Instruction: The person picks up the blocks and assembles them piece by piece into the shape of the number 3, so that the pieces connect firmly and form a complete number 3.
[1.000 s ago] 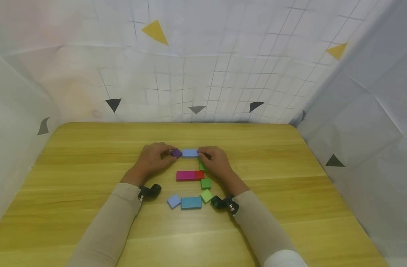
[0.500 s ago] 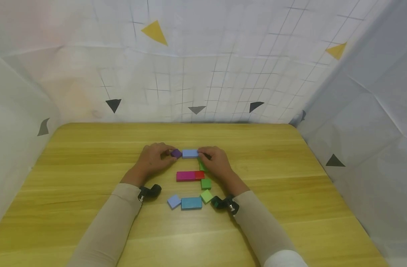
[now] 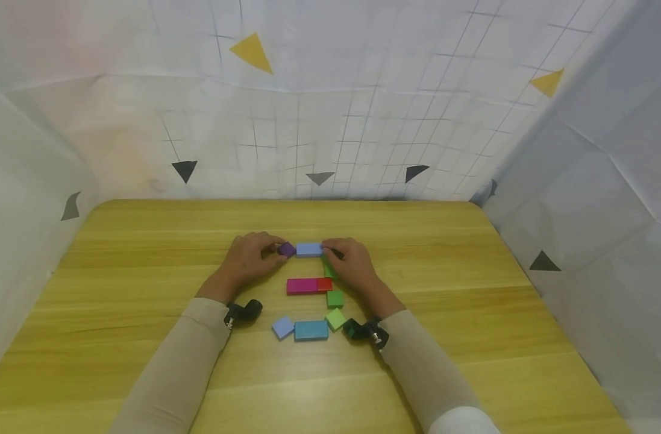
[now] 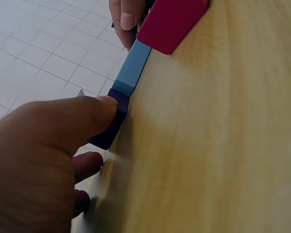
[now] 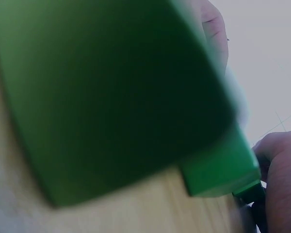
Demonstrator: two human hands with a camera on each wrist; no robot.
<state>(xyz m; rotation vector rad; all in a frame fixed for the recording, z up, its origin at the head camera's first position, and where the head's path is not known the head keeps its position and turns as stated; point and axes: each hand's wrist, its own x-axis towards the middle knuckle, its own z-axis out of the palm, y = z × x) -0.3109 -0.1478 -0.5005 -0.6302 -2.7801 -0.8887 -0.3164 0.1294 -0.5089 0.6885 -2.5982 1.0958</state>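
My left hand pinches a small purple square block between thumb and fingers. This block sits turned at an angle, one corner against the left end of a long light blue block. In the left wrist view the thumb lies on the purple block. At the blue block's other end, my right hand pinches a small dark block, mostly covered by the fingers. Just below it a green block is partly hidden by that hand. A large blurred green block fills much of the right wrist view.
Nearer on the wooden table lie a magenta block joined by a red one, a green square, a lime square, a teal block and a light blue square. White patterned cloth surrounds the table.
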